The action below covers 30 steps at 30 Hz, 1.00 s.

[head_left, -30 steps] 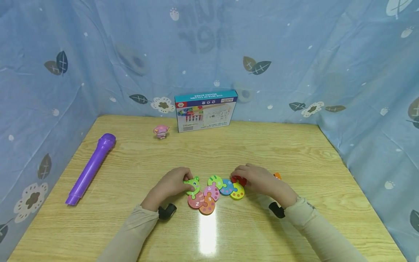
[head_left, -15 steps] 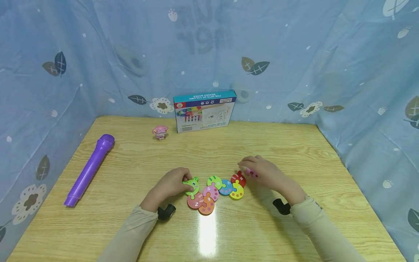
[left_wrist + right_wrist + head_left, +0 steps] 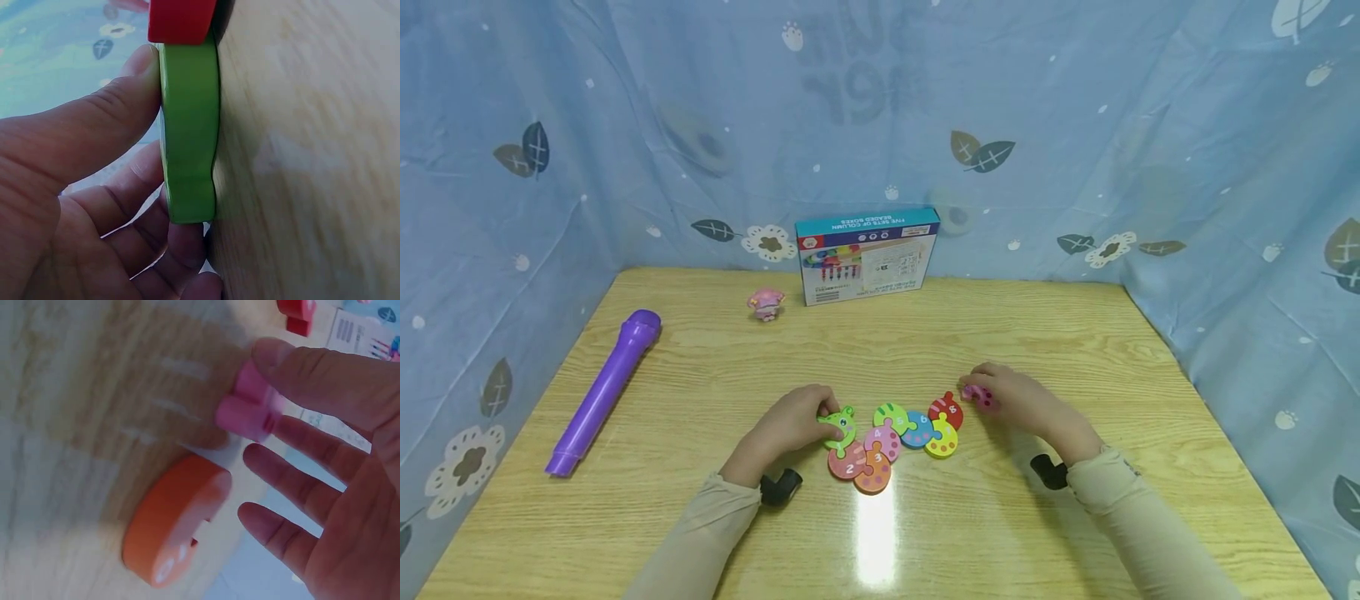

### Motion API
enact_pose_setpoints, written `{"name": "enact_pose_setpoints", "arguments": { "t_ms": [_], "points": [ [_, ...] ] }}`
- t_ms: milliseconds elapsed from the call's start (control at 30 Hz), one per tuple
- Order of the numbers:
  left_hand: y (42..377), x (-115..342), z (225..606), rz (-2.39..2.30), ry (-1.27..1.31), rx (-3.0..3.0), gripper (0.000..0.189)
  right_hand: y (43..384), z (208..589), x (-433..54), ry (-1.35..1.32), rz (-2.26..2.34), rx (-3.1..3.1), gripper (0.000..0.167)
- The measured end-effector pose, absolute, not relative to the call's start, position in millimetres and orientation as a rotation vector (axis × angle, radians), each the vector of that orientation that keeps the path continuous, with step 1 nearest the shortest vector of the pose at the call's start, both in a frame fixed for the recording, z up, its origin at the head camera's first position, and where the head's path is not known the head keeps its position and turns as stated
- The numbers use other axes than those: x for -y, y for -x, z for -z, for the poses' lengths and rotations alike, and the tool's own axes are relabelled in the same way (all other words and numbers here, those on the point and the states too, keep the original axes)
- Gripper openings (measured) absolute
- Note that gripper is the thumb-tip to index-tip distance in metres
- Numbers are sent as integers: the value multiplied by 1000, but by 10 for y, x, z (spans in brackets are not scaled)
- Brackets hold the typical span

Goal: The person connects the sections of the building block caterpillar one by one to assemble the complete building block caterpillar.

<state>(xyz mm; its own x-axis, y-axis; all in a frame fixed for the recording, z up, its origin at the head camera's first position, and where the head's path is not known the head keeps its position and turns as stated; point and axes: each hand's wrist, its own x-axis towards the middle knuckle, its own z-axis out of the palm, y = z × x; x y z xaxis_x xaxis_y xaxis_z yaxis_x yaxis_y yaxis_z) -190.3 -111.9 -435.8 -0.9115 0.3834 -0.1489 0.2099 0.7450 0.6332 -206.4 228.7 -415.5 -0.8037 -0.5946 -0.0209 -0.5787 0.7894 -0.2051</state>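
Note:
My left hand (image 3: 793, 423) holds the green caterpillar-head puzzle piece (image 3: 840, 427) at its left edge, thumb on its face in the left wrist view. The head joins a chain of numbered pieces: a red 2 (image 3: 847, 461), an orange 3 (image 3: 874, 472), a pink 4 (image 3: 883, 440), then a green, a blue, a yellow (image 3: 942, 442) and a red 8 (image 3: 946, 410). Just right of the red 8, my right hand (image 3: 1018, 404) pinches a loose pink puzzle piece (image 3: 244, 415) between thumb and fingers. Beneath that hand an orange puzzle piece (image 3: 172, 519) lies on the table.
A purple toy microphone (image 3: 606, 392) lies on the left of the wooden table (image 3: 1037, 333). Towards the back are a small pink figurine (image 3: 766, 305) and an upright box (image 3: 865, 258). Blue patterned cloth (image 3: 730, 100) encloses the back and sides.
My right hand has let go of the red 8, moved right, and now holds the pink piece beside it. The left hand stays on the green head.

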Motion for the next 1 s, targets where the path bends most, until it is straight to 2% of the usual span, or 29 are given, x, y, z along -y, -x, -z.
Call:
{"name": "enact_pose_setpoints", "arguments": {
  "t_ms": [300,633,1000],
  "points": [
    [1895,1112,4347,-923,-459,-2674,26,2075,4249,-2246,982,290,-2937,29],
    [1898,1120,4359,-921,-465,-2682,25,2134,4137,-2055,1242,338,-3010,26],
    [1908,1122,4363,-920,-493,-2691,25,2129,4122,-1944,1151,138,-2920,33]
  ]
}}
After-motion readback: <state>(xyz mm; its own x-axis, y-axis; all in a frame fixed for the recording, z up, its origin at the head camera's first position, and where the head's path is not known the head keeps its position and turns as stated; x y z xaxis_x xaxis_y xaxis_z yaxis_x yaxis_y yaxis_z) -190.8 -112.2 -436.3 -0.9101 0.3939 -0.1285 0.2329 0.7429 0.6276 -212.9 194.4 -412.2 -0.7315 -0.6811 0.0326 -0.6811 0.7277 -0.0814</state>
